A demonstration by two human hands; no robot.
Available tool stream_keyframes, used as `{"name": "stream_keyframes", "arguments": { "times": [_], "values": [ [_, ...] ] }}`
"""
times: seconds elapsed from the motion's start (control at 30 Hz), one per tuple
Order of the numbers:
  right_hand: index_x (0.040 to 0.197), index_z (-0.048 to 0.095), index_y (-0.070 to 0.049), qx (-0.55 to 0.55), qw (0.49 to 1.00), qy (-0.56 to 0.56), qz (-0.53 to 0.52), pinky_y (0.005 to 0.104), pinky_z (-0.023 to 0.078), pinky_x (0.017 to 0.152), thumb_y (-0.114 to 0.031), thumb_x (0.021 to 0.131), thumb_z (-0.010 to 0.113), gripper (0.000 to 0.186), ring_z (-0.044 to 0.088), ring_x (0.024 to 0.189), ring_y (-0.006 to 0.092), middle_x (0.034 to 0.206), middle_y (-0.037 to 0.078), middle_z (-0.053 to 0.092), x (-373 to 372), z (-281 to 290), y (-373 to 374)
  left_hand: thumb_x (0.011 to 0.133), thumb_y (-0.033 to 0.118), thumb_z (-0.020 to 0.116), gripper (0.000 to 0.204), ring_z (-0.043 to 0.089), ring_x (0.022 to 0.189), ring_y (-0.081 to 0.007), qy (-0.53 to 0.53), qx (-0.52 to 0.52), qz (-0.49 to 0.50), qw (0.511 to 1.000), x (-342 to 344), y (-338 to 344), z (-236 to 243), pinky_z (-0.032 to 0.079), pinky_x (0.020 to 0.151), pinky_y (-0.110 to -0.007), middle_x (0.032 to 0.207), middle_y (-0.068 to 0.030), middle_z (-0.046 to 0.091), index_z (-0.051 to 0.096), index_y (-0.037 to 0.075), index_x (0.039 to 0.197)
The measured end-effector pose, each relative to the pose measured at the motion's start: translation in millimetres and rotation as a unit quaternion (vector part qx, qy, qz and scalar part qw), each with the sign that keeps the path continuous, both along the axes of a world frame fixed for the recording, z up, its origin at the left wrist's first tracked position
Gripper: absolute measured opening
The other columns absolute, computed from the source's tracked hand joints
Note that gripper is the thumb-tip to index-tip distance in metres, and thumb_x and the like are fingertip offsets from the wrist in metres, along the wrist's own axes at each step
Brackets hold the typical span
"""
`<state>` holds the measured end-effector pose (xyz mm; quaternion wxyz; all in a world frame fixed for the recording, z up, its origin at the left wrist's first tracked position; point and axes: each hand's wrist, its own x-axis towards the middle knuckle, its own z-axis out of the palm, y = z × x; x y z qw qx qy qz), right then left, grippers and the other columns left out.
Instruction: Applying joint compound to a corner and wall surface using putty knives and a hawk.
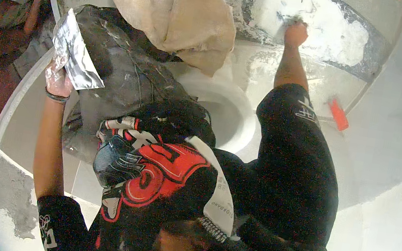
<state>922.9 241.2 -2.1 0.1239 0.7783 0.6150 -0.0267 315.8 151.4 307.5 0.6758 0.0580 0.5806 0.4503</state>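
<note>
Out to the left, my left hand (58,81) is closed on a shiny flat metal plate (76,56). The plate is held tilted, and white smears mark both it and my fingers. My right hand (296,34) reaches far forward, closed in a fist over a spread of wet white plaster (328,33). Something grey shows by its knuckles, half sunk in the plaster, and I cannot make out what it is. Beneath the plaster lies a dark, stained board (376,50).
A dusty beige sack (177,9) slumps at the far middle. Below it stands a white round-rimmed vessel (245,127). Right of my right arm lies a small red-orange object (338,114). A curved pale wall edge (17,107) runs along the left, with blurred brown shapes beyond.
</note>
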Motion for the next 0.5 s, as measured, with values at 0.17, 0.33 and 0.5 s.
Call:
{"name": "stream_keyframes", "arguments": {
  "times": [0.17, 0.33, 0.5],
  "values": [
    [0.085, 0.058, -0.005, -0.010, 0.995, 0.088, 0.050, 0.0384, 0.048, 0.063, -0.012, 0.071, 0.050, 0.017, 0.059, 0.070, 0.0291, 0.080, 0.015, 0.057, -30.9, 18.7, -11.4, 0.074, 0.008, 0.054, 0.041, 0.050, 0.098, -0.0187, 0.035, -0.034, 0.024, 0.999, -11.5, -6.7, -1.2, 0.042, 0.086, -0.032, 0.108, -0.0069, 0.053, 0.046, 0.000, 0.113],
    [0.080, 0.060, -0.003, 0.108, 0.986, 0.123, 0.035, 0.0407, 0.048, 0.061, -0.012, 0.067, 0.052, 0.017, 0.058, 0.068, 0.0330, 0.072, 0.015, 0.057, 18.8, 19.2, 0.6, 0.075, 0.007, 0.053, 0.041, 0.050, 0.100, -0.0180, 0.061, -0.008, 0.015, 0.998, -2.6, -0.2, -2.8, 0.041, 0.088, -0.031, 0.109, -0.0072, 0.052, 0.045, 0.000, 0.114],
    [0.076, 0.059, -0.005, 0.021, 0.996, 0.055, 0.071, 0.0379, 0.048, 0.060, -0.027, 0.074, 0.053, 0.022, 0.059, 0.070, 0.0287, 0.076, 0.014, 0.060, 2.5, -5.7, 36.7, 0.074, 0.005, 0.052, 0.044, 0.048, 0.104, -0.0198, 0.061, 0.016, -0.004, 0.998, 2.8, 5.0, 7.1, 0.039, 0.091, -0.032, 0.114, -0.0088, 0.049, 0.042, -0.001, 0.117]
  ]
}}
